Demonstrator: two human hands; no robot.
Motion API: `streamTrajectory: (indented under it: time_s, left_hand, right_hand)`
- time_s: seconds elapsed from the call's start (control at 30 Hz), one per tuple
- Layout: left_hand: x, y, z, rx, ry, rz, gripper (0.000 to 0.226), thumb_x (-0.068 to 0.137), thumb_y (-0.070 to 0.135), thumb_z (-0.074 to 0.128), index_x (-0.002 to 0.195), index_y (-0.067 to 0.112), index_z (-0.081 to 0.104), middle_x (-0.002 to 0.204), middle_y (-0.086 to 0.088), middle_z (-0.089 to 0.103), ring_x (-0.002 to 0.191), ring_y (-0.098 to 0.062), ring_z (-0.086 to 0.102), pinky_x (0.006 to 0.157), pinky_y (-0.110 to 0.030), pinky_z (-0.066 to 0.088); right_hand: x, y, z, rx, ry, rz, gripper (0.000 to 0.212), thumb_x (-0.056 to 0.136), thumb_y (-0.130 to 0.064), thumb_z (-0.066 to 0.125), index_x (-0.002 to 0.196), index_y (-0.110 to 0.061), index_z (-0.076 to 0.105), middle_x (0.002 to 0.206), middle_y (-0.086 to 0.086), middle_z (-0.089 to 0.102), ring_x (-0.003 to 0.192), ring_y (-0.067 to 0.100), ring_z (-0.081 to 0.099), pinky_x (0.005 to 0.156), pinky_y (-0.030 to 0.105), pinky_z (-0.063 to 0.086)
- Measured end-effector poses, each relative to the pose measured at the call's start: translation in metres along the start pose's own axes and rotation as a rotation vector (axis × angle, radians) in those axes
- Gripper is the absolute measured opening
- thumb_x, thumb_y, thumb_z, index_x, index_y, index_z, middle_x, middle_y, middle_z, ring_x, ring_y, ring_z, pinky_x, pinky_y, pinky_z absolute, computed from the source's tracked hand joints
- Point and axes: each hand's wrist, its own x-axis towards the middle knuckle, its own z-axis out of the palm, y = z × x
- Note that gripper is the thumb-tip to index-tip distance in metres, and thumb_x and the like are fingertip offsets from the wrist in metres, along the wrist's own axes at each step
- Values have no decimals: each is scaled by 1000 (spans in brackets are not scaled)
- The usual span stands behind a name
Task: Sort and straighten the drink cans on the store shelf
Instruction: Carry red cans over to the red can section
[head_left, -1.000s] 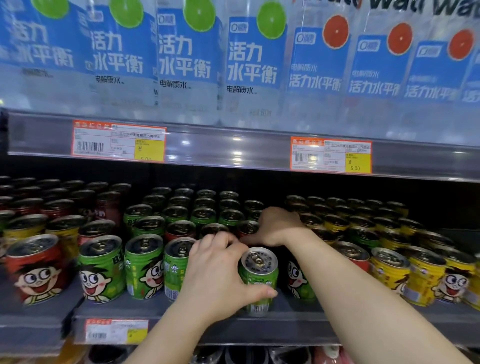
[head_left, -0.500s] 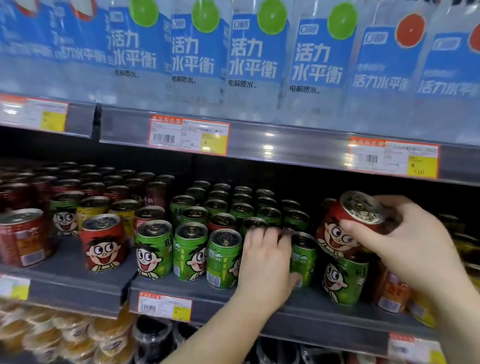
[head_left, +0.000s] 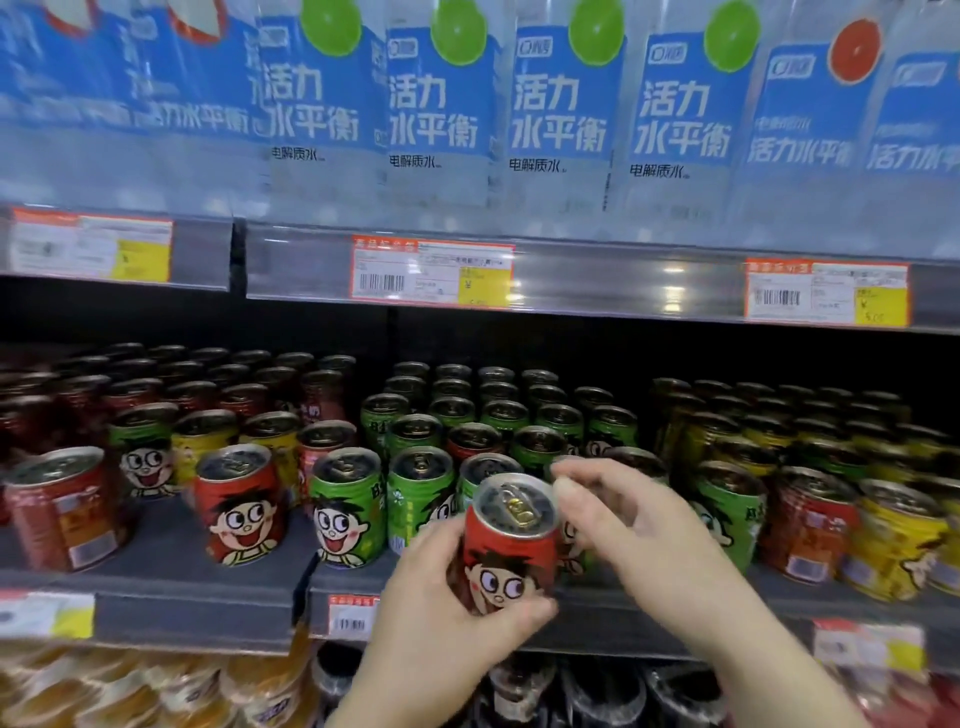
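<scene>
Left hand (head_left: 441, 597) grips a red can (head_left: 506, 545) near the shelf edge (head_left: 208, 616), in front of the green cans (head_left: 421, 493). Right hand (head_left: 639, 525) is just right of it, fingers loosely spread, holding nothing. Sorting looks partly done: far rows are grouped by colour, but the near rows still mix red, green and yellow cans (head_left: 893, 540), and left of centre one green can (head_left: 143, 449) sits among the reds.

Red can (head_left: 506, 545): gripped by left hand (head_left: 447, 613) before shelf (head_left: 208, 597). Right hand (head_left: 639, 525): fingers loosely spread, just beside can's top. Green cans (head_left: 384, 499), yellow cans (head_left: 893, 540): upright in rows. Bottles (head_left: 441, 114): upper tier.
</scene>
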Motion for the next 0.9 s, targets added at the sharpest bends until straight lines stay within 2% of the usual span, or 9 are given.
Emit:
streamTrajectory:
  time_s: [0.1,0.2,0.33,0.4,0.47,0.53,0.63,0.73,0.9]
  left_hand:
    - [-7,-12,-37,14,33,-73,56,42,44,89,92,43,63,100,11,65,87,11,60,66,-9,46]
    - [-8,-17,-64,15,83,-144,46,53,19,91,88,35,66,93,2,67,78,12,61,58,-5,44]
    - [-6,-28,-81,45,64,-185,48,50,33,91,90,39,65,95,1,68,83,1,60,66,-13,40]
    - [-5,-34,-85,58,42,-192,51,47,39,90,91,41,65,95,2,69,85,1,61,67,-14,41]
    - [-5,-37,-86,59,29,-191,53,44,42,91,90,43,65,95,4,70,86,0,62,68,-15,42]
    - [-5,-38,-86,48,27,-182,54,44,39,92,89,46,62,93,4,69,85,0,63,67,-13,42]
    - [-4,-36,-84,42,20,-177,52,49,29,92,88,42,61,92,1,68,77,4,63,58,-7,43]
    - [-3,-35,-82,8,5,-153,49,51,17,91,88,36,64,93,-5,68,82,12,61,60,1,43]
    - [-3,-36,-83,-2,-15,-142,50,52,15,91,90,34,65,93,-3,68,84,17,57,61,3,41]
  right_hand:
    - [16,7,28,-371,222,3,49,71,-71,53,106,-37,55,93,-20,53,81,-4,52,65,12,40]
    - [16,14,64,-419,260,86,38,73,-66,62,89,-34,48,76,-11,53,69,5,50,59,26,43]
    - [13,34,85,-478,241,78,34,80,-66,53,74,-33,46,71,-9,56,70,7,53,69,30,48]
    - [17,40,75,-446,300,131,37,76,-73,50,86,-37,54,76,-16,61,74,2,57,76,32,51]
    - [20,43,65,-397,302,192,55,68,-81,48,102,-38,56,83,-20,62,77,-1,59,76,30,52]
    - [20,41,65,-410,269,222,71,61,-86,47,112,-37,53,88,-21,61,79,-2,60,79,30,52]
    - [24,37,82,-508,261,226,91,55,-91,47,127,-35,46,108,-16,63,99,8,61,85,30,49]
    - [29,35,98,-568,257,234,82,55,-89,50,115,-33,53,104,-12,61,100,14,60,78,31,48]
    - [23,41,86,-529,319,305,59,57,-82,59,88,-32,53,77,-14,61,81,14,62,69,30,48]
